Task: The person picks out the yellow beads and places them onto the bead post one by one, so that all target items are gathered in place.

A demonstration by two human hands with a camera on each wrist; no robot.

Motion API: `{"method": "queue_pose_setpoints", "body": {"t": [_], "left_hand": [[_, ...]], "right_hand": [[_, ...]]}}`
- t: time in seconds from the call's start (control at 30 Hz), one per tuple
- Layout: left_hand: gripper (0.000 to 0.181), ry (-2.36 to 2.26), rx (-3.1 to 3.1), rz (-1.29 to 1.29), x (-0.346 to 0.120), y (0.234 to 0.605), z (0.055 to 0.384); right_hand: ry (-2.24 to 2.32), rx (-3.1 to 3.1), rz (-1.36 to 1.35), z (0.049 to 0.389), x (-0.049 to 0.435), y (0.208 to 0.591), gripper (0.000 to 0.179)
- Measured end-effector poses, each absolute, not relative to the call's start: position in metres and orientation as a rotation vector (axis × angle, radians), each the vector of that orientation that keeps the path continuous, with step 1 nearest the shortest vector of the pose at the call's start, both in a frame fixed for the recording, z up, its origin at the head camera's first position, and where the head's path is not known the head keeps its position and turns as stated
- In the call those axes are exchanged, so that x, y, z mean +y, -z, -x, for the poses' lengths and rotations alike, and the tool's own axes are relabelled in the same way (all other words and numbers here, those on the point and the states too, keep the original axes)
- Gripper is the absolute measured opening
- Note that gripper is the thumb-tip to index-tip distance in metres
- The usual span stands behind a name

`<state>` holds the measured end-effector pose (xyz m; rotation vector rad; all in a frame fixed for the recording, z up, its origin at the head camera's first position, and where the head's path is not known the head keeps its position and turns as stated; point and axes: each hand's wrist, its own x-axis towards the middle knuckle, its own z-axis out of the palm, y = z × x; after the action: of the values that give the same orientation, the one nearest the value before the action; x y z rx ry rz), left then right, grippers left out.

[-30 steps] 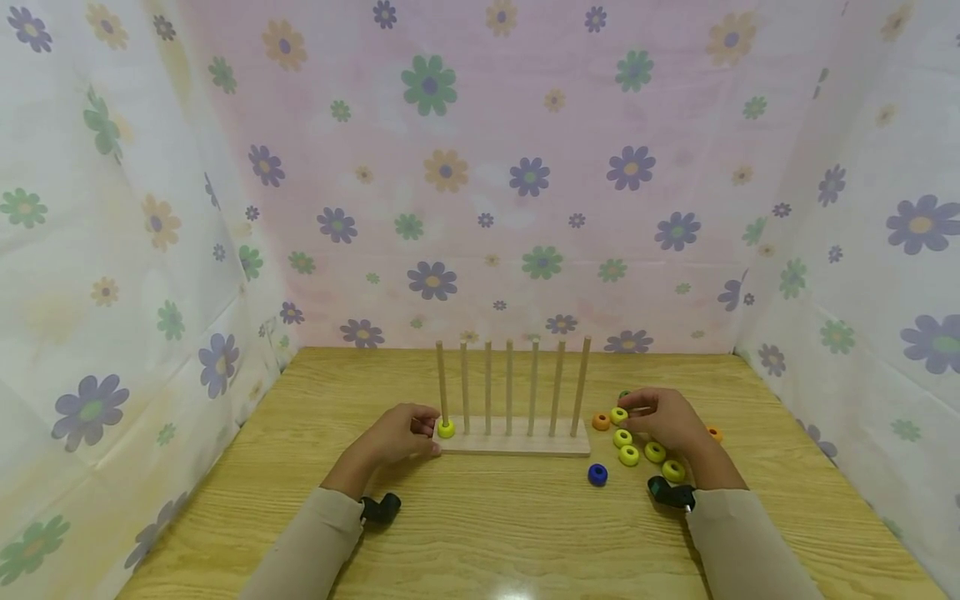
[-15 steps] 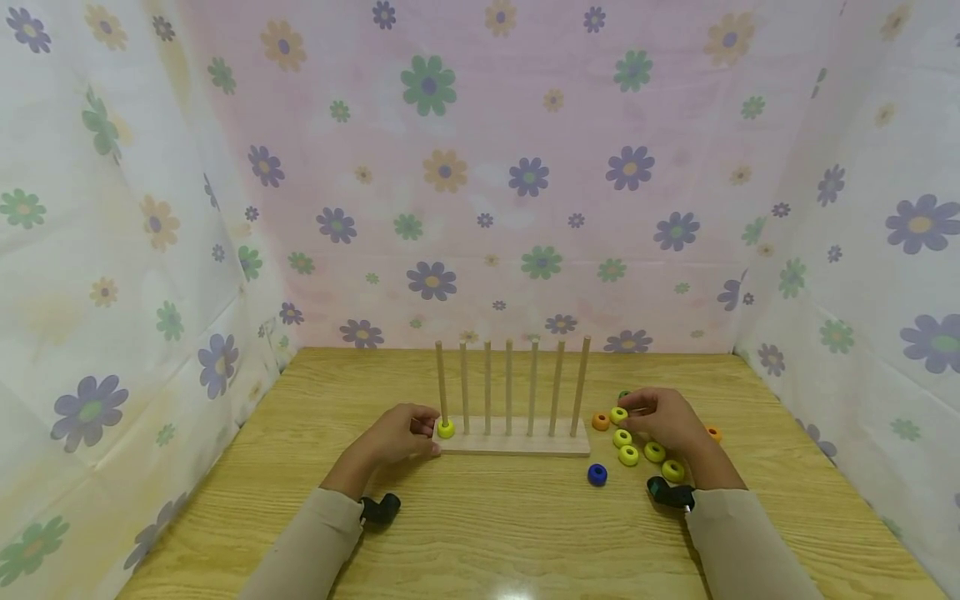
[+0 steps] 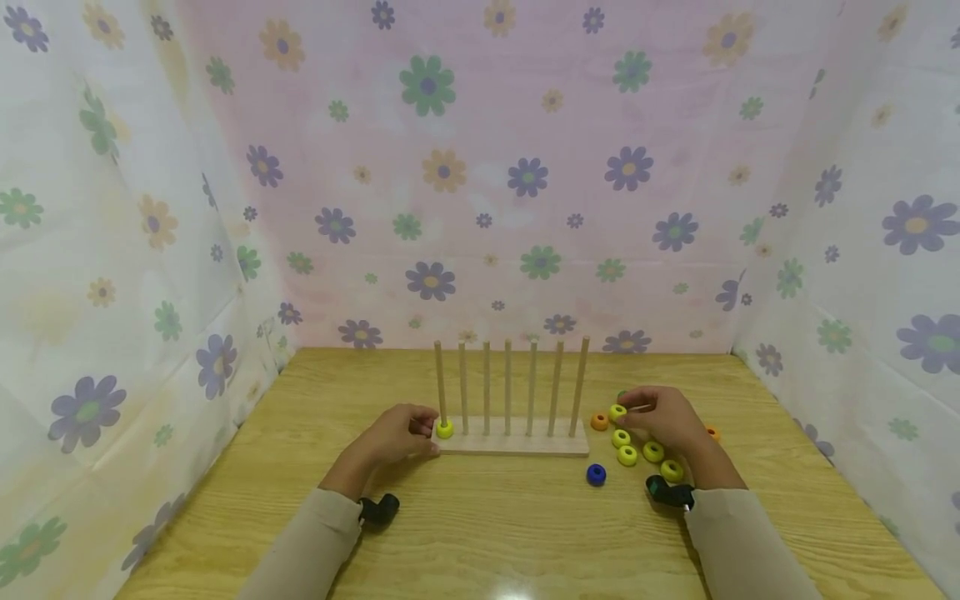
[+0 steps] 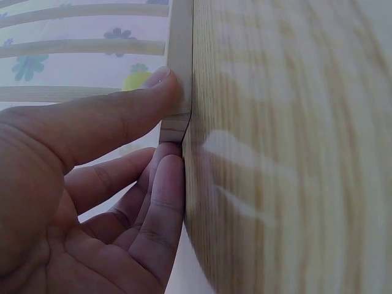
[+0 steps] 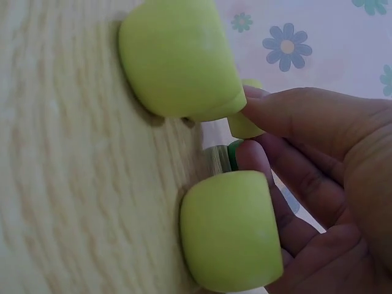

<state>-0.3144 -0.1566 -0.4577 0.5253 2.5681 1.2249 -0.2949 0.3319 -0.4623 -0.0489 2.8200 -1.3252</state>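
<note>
A wooden peg stand (image 3: 513, 446) with a row of upright pegs stands mid-table, a yellow bead (image 3: 445, 429) at the foot of its leftmost peg. My left hand (image 3: 392, 433) holds the stand's left end. In the left wrist view the thumb lies on the face of the base (image 4: 180, 55), the other fingers against its end. My right hand (image 3: 666, 419) pinches another yellow bead (image 3: 617, 413) between thumb and fingers. The right wrist view shows this pinched bead (image 5: 245, 127) partly hidden behind the thumb, with two nearer yellow beads in front.
More yellow beads (image 3: 627, 456) lie around and below my right hand. An orange bead (image 3: 599, 422) sits right of the stand, a blue bead (image 3: 596, 475) nearer me. A green bead (image 3: 622, 396) and another orange bead (image 3: 712, 433) are partly hidden by the hand. Flowered cloth surrounds the table.
The yellow bead at my right fingertips has risen very slightly along with the hand. My left hand stays at the stand's end.
</note>
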Motion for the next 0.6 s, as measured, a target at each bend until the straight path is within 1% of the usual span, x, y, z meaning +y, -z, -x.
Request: {"method": "queue_pose_setpoints", "body": {"t": [0.37, 0.6], "left_hand": [[0.063, -1.225, 2.557, -0.527, -0.1569, 0.4611, 0.3147], [0.065, -1.235, 2.561, -0.522, -0.1574, 0.4611, 0.3164]], "right_hand": [[1.281, 2.884, 0.069, 0.2970, 0.3334, 0.4614, 0.034], [1.257, 2.941, 0.110, 0.2976, 0.3304, 0.4533, 0.035]]}}
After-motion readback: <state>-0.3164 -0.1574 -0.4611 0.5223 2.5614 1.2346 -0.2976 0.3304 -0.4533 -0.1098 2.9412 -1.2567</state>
